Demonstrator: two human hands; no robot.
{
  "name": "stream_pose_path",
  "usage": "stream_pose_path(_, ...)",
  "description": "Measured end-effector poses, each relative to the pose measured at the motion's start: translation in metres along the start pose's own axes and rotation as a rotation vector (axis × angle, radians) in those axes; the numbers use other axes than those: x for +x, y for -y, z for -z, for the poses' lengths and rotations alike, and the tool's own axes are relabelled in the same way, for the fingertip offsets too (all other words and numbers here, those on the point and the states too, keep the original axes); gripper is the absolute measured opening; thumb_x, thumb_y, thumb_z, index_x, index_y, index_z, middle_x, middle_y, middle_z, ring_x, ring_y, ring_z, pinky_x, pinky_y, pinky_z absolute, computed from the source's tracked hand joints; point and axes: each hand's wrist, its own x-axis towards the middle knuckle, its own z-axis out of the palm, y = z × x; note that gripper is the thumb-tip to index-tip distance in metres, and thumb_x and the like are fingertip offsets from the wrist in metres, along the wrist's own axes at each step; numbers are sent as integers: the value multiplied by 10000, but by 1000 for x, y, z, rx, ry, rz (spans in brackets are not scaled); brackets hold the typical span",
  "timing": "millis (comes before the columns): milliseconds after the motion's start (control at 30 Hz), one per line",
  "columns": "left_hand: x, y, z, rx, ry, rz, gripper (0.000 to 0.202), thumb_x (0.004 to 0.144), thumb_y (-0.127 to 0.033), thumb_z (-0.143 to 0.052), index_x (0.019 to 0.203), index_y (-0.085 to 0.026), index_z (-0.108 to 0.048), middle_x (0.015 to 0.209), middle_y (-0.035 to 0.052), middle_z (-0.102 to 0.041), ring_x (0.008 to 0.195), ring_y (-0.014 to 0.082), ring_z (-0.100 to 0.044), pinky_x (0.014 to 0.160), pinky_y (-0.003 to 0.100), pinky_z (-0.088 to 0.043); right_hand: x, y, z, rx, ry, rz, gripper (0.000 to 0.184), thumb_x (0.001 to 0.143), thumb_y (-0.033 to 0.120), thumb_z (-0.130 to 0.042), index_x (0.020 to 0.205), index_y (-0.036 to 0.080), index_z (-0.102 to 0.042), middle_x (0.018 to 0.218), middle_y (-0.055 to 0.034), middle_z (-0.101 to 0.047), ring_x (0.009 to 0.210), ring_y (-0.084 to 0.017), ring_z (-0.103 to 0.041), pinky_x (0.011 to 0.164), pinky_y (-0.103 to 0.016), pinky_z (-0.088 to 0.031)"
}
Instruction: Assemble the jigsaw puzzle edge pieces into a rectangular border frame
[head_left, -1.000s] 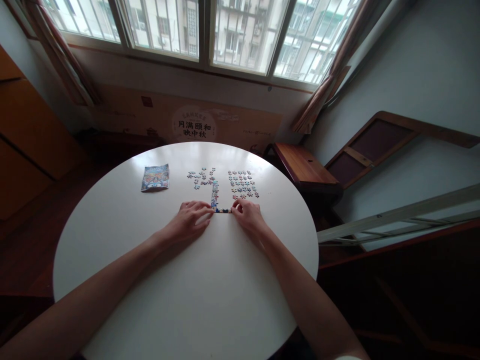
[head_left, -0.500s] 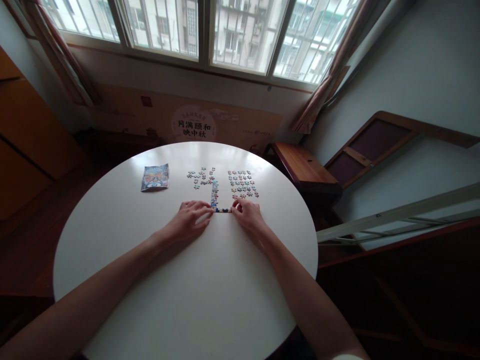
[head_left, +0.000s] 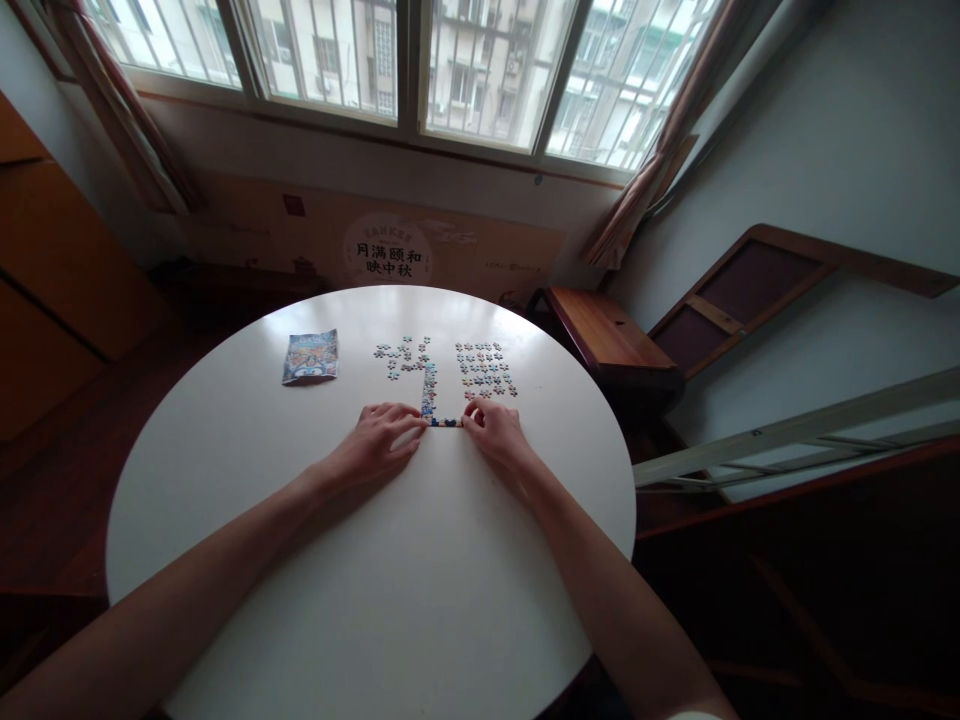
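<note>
A round white table (head_left: 375, 580) holds everything. The left hand (head_left: 382, 432) lies with its fingertips at the corner of the puzzle (head_left: 430, 388), which makes an L in the middle. The right hand (head_left: 496, 428) has a thumb and finger curled in at the other end of its bottom row. They look too small to tell if either hand grips a piece. A picture (head_left: 311, 357) lies to the left. Loose bits (head_left: 489, 380) sit on both sides of the L.

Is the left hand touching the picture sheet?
No, the left hand is at the corner of the joined puzzle pieces, while the picture sheet lies apart, farther back on the table.
</note>
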Motion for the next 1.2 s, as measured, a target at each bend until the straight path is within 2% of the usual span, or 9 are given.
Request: stream_pose_path(1200,0,0,0,-3,-6,-4,300,910,-333,-488,1180,-307,-617,1222,43,-620,1151,232,-523,983,414,-328,0,0,0,-5,3,-2,87,839,268,-566,811,218,-632,710,27,-664,703,-135,-575,750,-288,-285)
